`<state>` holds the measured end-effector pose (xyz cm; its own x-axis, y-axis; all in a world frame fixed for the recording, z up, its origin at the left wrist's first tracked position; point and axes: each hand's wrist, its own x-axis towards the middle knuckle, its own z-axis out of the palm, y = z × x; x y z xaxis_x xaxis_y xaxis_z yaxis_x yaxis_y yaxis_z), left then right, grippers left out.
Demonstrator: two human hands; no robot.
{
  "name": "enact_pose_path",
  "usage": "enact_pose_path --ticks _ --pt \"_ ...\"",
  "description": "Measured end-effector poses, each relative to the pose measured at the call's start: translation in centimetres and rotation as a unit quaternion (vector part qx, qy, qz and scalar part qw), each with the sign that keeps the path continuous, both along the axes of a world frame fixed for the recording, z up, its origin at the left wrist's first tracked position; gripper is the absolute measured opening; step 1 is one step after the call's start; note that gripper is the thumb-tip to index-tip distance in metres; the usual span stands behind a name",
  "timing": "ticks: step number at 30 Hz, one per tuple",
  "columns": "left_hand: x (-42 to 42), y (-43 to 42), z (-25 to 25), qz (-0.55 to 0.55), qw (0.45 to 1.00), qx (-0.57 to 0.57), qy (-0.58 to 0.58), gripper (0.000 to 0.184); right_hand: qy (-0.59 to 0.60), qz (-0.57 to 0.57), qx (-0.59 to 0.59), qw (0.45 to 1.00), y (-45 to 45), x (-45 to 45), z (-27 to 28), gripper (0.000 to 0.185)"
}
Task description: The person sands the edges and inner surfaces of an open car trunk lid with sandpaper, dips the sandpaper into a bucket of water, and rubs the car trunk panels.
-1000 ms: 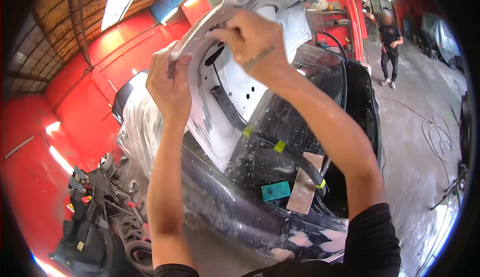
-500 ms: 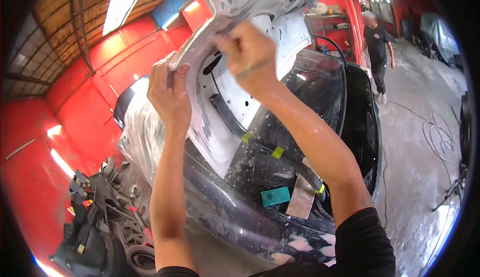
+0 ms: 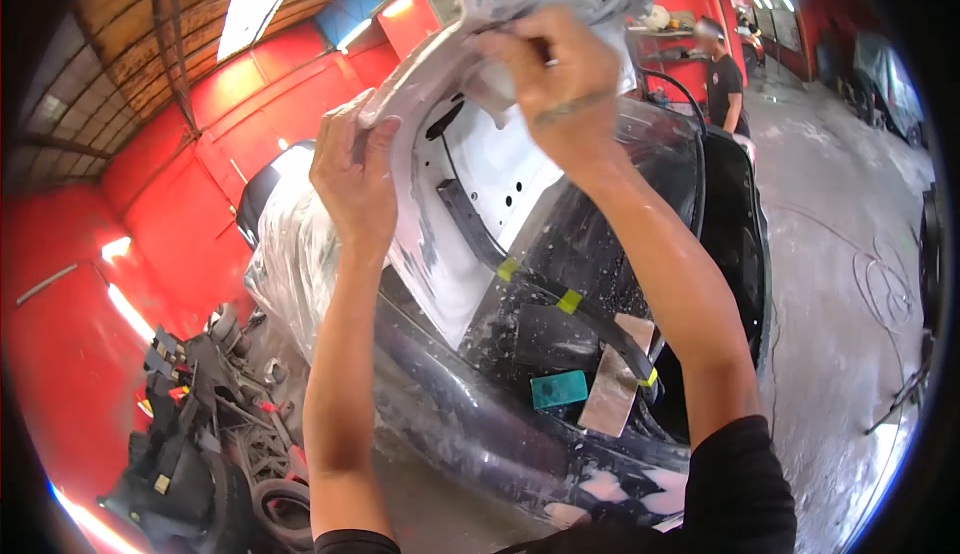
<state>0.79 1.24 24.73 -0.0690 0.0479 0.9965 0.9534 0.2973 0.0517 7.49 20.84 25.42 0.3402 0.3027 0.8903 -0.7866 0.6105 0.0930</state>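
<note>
A raised car body panel [image 3: 428,244], white with grey sanded patches, stands tilted in front of me. My left hand [image 3: 355,169] is closed round its left edge, the fingers behind and the thumb on the near side. Higher up, my right hand [image 3: 568,84] is curled against the panel's inner rim, slightly blurred; anything in its fingers is hidden. Below, on the dusty dark car body, lie a teal block [image 3: 559,390] and a brown rectangular sheet [image 3: 610,399]. A black strip [image 3: 540,286] with several yellow tape pieces runs down from the panel's opening.
Car parts and a tyre [image 3: 283,514] lie heaped on the floor at left. Wrinkled plastic sheeting [image 3: 300,239] covers the car's left side. At right, a person [image 3: 724,79] in dark clothes stands behind the car, and a hose [image 3: 885,284] loops on the floor.
My right hand has shifted up and right along the panel's rim. My left hand keeps its hold on the edge. The person at right now appears closer behind the car, as the view shifts slightly.
</note>
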Motion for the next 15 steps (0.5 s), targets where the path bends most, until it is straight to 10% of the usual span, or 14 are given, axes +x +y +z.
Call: enact_pose_path --ticks 8,12,15 --pt "0.2 -0.4 0.0 0.031 0.999 -0.019 -0.004 0.03 -0.029 -0.114 0.055 0.992 -0.5 -2.7 -1.3 0.021" --pt "-0.2 -0.1 -0.3 0.008 1.0 -0.003 0.009 0.03 -0.055 0.062 -0.055 0.995 -0.9 0.8 -0.3 0.019" --pt "-0.2 -0.4 0.0 -0.012 1.0 -0.015 0.005 0.029 -0.056 -0.101 0.038 0.993 -4.1 -4.3 -2.8 0.024"
